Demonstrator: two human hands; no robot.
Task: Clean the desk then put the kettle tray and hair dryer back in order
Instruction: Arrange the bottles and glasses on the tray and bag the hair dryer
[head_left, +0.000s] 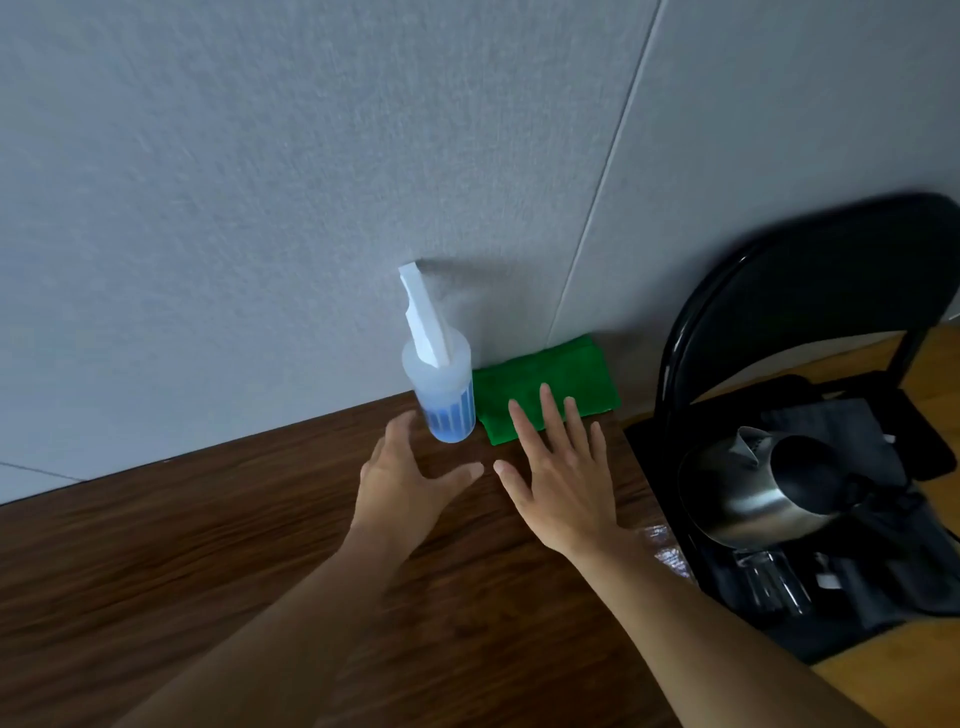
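A translucent spray bottle (441, 384) with blue liquid and a white trigger head stands on the dark wooden desk (208, 545) against the grey wall. A folded green cloth (545, 384) lies just right of it. My left hand (410, 483) hovers open just below and left of the bottle, not touching it. My right hand (561, 483) is open with fingers spread, fingertips over the cloth's near edge. To the right, a steel kettle (763, 493) sits on a black tray (883, 613) with glasses (769, 577), on a black chair. I cannot pick out a hair dryer.
The black chair's curved backrest (810, 270) rises right of the desk's right edge. A grey fabric wall panel (260, 208) closes off the desk's far side. A dark folded item (841, 431) lies behind the kettle. Orange-brown floor (893, 686) shows beyond the chair.
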